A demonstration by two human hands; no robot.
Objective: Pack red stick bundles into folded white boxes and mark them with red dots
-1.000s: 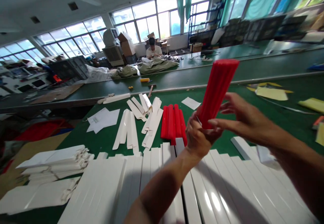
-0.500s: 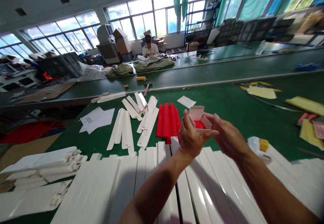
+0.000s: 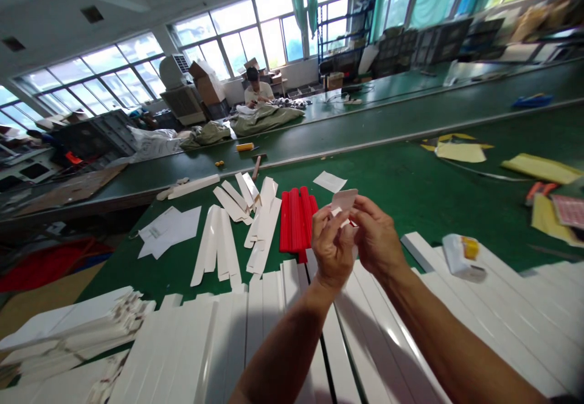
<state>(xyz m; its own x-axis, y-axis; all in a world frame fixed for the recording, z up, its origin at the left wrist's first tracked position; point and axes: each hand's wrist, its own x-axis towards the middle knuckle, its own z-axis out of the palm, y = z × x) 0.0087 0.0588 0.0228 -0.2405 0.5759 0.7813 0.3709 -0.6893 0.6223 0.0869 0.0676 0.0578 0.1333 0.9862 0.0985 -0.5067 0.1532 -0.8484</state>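
Note:
Both hands are at the open end of a white carton (image 3: 345, 201), whose top flap stands up. My left hand (image 3: 334, 249) wraps around the carton from the left. From the right, my right hand (image 3: 376, 233) pinches the small side flaps with its fingertips. Most of the carton's body is hidden behind my hands and wrists. A bit of red shows between the fingers at its opening. Just left of my hands, several long red pieces (image 3: 292, 220) lie side by side on the green table (image 3: 392, 179).
Long white cartons (image 3: 182, 337) lie in rows along the near edge. Loose white cartons (image 3: 214, 243) and paper sheets (image 3: 170, 229) are on the left. A white object with a yellow part (image 3: 464, 258) rests on cartons at right. A person (image 3: 258, 90) sits across the tables.
My right hand has moved in from the carton's right side and its fingers now close on the end flaps. The red contents, plainly visible before, are now mostly covered. The view has shifted slightly.

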